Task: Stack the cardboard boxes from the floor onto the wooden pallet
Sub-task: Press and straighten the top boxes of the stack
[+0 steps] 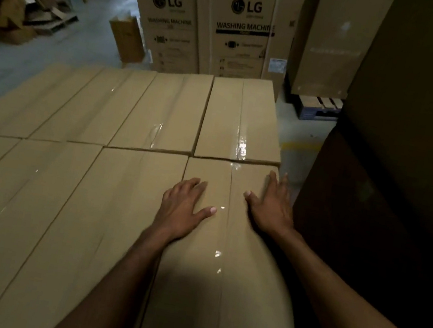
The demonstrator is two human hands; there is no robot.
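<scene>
A layer of long, taped cardboard boxes fills the lower left and middle of the head view, packed side by side in two rows. The nearest right box [208,277] lies at the layer's right edge. My left hand [183,210] rests flat on its top, fingers spread. My right hand [271,204] lies flat near its right edge, fingers pointing away from me. Neither hand grips anything. Behind it lies another taped box [241,122]. The pallet under the boxes is hidden.
Two tall LG washing machine cartons [205,18] stand behind the layer. A small upright box [127,38] stands on the floor at their left. A dark tall stack [398,165] rises close on my right. Loose cardboard scrap [20,8] is piled far left.
</scene>
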